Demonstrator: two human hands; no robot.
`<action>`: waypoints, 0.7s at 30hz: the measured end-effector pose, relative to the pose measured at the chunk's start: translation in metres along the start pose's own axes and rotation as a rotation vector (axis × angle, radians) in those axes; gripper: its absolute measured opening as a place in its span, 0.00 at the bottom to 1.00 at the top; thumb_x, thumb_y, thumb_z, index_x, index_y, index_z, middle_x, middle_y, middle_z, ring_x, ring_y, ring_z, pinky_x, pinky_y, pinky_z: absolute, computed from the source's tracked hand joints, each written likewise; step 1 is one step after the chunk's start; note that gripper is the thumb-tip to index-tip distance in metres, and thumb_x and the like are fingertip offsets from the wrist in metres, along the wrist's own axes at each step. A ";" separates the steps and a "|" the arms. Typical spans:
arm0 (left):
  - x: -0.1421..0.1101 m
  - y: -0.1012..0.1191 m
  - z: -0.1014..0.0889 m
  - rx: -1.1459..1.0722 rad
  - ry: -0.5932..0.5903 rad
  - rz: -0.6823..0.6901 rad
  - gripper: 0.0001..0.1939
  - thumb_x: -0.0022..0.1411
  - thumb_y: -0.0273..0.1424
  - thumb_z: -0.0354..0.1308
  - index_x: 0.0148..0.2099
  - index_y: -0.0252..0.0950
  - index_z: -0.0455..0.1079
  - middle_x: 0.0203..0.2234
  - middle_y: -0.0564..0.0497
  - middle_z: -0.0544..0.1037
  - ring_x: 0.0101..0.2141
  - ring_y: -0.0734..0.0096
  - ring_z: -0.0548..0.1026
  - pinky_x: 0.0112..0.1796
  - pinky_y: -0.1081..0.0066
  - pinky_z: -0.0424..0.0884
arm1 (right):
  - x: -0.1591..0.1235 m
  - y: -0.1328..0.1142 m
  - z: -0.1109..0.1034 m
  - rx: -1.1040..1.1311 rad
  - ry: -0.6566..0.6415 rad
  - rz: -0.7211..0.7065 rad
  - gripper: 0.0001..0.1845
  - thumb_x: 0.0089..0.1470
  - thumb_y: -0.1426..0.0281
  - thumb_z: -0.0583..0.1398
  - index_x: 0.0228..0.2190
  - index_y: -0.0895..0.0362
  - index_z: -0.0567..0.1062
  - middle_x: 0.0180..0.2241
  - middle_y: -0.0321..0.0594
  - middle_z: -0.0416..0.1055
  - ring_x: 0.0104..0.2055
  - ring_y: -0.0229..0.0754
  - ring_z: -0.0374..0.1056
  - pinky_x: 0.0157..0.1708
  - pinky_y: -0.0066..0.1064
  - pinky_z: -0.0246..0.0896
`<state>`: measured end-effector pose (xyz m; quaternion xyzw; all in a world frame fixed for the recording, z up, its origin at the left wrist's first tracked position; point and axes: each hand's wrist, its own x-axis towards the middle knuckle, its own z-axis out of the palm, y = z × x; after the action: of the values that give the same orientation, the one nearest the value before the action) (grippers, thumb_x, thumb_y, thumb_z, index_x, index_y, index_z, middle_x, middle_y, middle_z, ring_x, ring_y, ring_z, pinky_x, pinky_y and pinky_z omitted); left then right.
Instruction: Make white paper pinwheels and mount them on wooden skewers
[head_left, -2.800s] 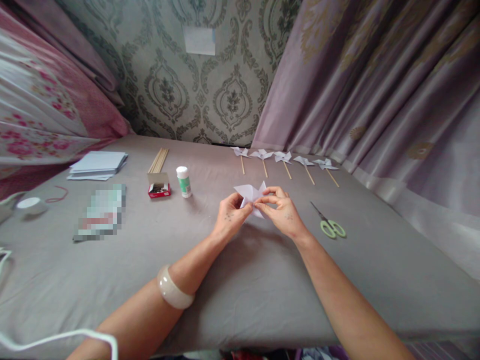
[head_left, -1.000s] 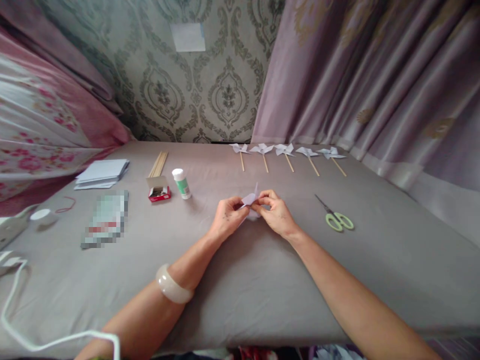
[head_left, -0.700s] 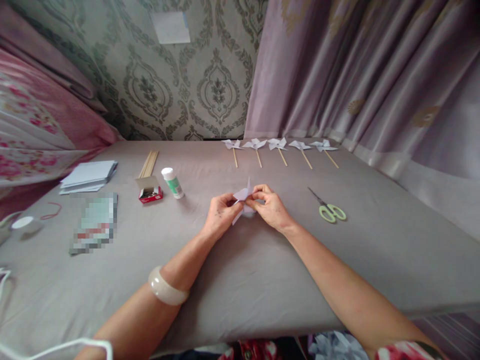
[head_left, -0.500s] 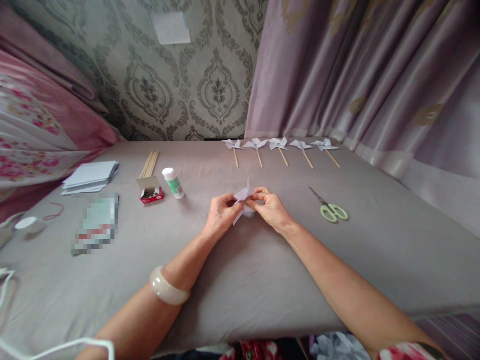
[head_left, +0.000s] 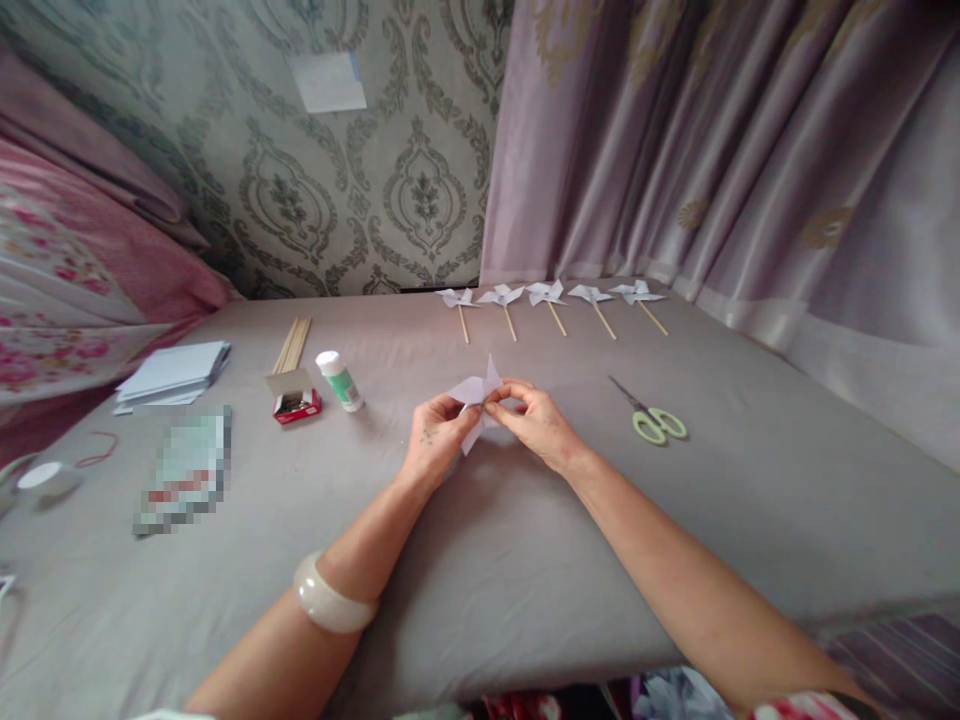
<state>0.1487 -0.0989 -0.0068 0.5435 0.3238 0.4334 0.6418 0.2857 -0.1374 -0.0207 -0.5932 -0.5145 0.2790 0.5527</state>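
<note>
A white paper pinwheel (head_left: 472,390), with pointed blades sticking out, is held above the middle of the table. My left hand (head_left: 437,432) grips it from the left, thumb in front. Pinched at its centre from the right are the thumb and fingertips of my right hand (head_left: 532,415). Whatever lies between those fingertips is too small to make out. The glue stick (head_left: 340,382) stands upright to the left of my hands, and scissors (head_left: 649,415) with green handles lie to the right.
Along the back lie several finished pinwheels (head_left: 547,293) on sticks. Left are wooden sticks (head_left: 291,345), an open red box (head_left: 297,405) of small dark pieces, a paper stack (head_left: 174,372), a blurred packet (head_left: 187,468) and a white round object (head_left: 46,480). The grey cloth-covered table (head_left: 465,580) has a front edge near me.
Both hands stay on the pinwheel, which has turned so its blades point differently. My right fingers remain at its centre. The whole view has shifted as my head moved.
</note>
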 end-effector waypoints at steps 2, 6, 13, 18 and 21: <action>0.000 0.000 0.001 -0.019 -0.009 -0.001 0.16 0.44 0.34 0.65 0.37 0.30 0.77 0.28 0.48 0.80 0.30 0.70 0.75 0.33 0.74 0.68 | -0.002 -0.003 0.003 0.105 -0.034 0.043 0.09 0.44 0.63 0.62 0.28 0.56 0.76 0.33 0.39 0.73 0.41 0.42 0.67 0.42 0.34 0.59; -0.001 0.001 0.001 -0.028 0.003 0.012 0.15 0.43 0.33 0.66 0.35 0.30 0.77 0.27 0.48 0.80 0.30 0.70 0.75 0.34 0.73 0.68 | -0.004 -0.007 0.008 0.187 0.008 0.086 0.12 0.42 0.62 0.63 0.27 0.57 0.75 0.24 0.35 0.70 0.27 0.37 0.64 0.31 0.30 0.58; 0.001 -0.001 -0.003 -0.034 -0.034 0.015 0.18 0.44 0.34 0.66 0.39 0.31 0.77 0.34 0.46 0.81 0.33 0.67 0.76 0.36 0.71 0.69 | -0.007 -0.010 0.010 0.242 0.104 0.067 0.14 0.39 0.63 0.65 0.28 0.56 0.71 0.22 0.32 0.70 0.25 0.36 0.65 0.27 0.28 0.60; 0.000 -0.001 -0.004 -0.035 -0.049 -0.003 0.17 0.45 0.36 0.67 0.37 0.31 0.77 0.33 0.46 0.81 0.32 0.68 0.75 0.35 0.71 0.68 | -0.007 -0.014 0.010 0.445 0.150 0.147 0.41 0.32 0.64 0.69 0.50 0.53 0.62 0.32 0.37 0.76 0.34 0.42 0.73 0.37 0.34 0.67; 0.000 -0.001 -0.005 -0.050 -0.045 -0.020 0.17 0.44 0.35 0.67 0.36 0.30 0.77 0.30 0.46 0.80 0.30 0.69 0.75 0.34 0.72 0.68 | -0.007 -0.016 0.007 0.466 0.119 0.197 0.36 0.30 0.64 0.70 0.45 0.56 0.69 0.32 0.38 0.77 0.34 0.43 0.73 0.39 0.35 0.67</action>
<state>0.1445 -0.0970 -0.0091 0.5335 0.3038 0.4226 0.6667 0.2721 -0.1430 -0.0086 -0.5126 -0.3429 0.4070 0.6738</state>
